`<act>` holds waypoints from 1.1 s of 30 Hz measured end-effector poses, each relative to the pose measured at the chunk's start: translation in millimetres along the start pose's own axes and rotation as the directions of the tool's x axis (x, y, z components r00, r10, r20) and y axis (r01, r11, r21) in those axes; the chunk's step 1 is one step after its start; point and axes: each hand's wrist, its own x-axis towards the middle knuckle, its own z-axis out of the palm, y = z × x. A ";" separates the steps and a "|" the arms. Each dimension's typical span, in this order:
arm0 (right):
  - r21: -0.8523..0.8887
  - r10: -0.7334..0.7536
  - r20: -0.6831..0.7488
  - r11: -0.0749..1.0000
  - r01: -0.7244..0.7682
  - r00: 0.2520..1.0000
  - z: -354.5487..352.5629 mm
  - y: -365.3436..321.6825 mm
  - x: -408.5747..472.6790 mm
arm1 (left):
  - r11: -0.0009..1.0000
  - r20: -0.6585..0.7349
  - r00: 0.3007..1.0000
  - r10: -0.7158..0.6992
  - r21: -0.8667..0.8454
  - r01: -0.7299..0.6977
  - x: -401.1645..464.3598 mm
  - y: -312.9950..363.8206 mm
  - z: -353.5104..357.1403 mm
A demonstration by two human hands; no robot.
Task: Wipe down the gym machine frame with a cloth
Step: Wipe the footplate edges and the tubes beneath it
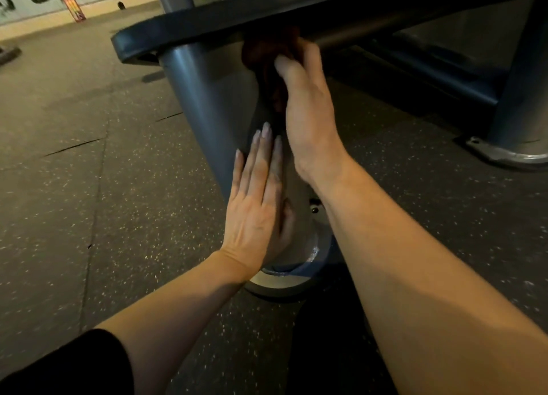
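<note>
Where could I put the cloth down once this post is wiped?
Bare floor left of the frame post. Crowded at the post: left hand flat on it, right hand holding the cloth under the padded edge.

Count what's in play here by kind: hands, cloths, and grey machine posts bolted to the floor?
Hands: 2, left hand and right hand
Cloths: 1, dark cloth
Grey posts: 2, near post and far post
Total: 5
</note>
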 end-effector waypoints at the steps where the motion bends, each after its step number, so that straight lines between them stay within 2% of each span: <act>1: -0.007 -0.006 0.003 1.000 0.006 1.000 -0.5 -0.6 3.6 | 1.000 0.036 0.999 0.012 -0.007 -0.012 -0.5 -1.6 -1.4; 3: -0.043 0.012 -0.017 0.999 -0.013 1.000 -2.2 11.4 0.0 | 0.999 0.074 0.997 0.038 0.030 -0.041 -4.1 -2.4 -4.1; 10: -0.226 0.199 -0.206 0.943 -0.245 0.958 -13.0 92.8 -82.0 | 0.993 0.290 0.953 0.083 0.059 -0.104 -42.4 -8.6 2.7; 14: -0.146 0.369 -0.207 0.904 -0.402 0.906 -27.6 136.9 -127.6 | 0.980 0.382 0.916 0.120 0.099 -0.170 -59.4 -10.1 8.0; 18: -0.195 0.418 -0.226 0.865 -0.462 0.880 -22.3 152.7 -159.5 | 0.965 0.436 0.888 0.148 0.134 -0.227 -75.5 -18.3 2.7; 21: -0.174 0.385 -0.298 0.877 -0.447 0.873 -4.8 144.9 -155.1 | 0.961 0.487 0.858 0.161 0.120 -0.248 -81.9 -25.3 -5.0; 23: -0.215 0.326 -0.264 0.898 -0.385 0.908 6.0 131.9 -147.5 | 0.961 0.488 0.857 0.163 0.118 -0.250 -85.6 -29.6 -6.8; 27: -0.404 0.113 -0.154 0.899 -0.167 0.982 18.6 113.3 -141.2 | 0.991 0.406 0.913 0.043 0.097 -0.090 -85.9 -35.6 -11.5; 30: -0.635 -0.025 -0.076 0.772 -0.029 0.997 14.7 127.6 -166.0 | 0.999 0.383 0.924 -0.027 0.048 0.010 -85.7 -40.0 -19.2; 33: -0.745 0.121 0.010 0.663 -0.073 0.993 1.6 148.5 -202.7 | 0.995 0.416 0.904 -0.103 0.048 0.091 -90.7 -45.5 -23.7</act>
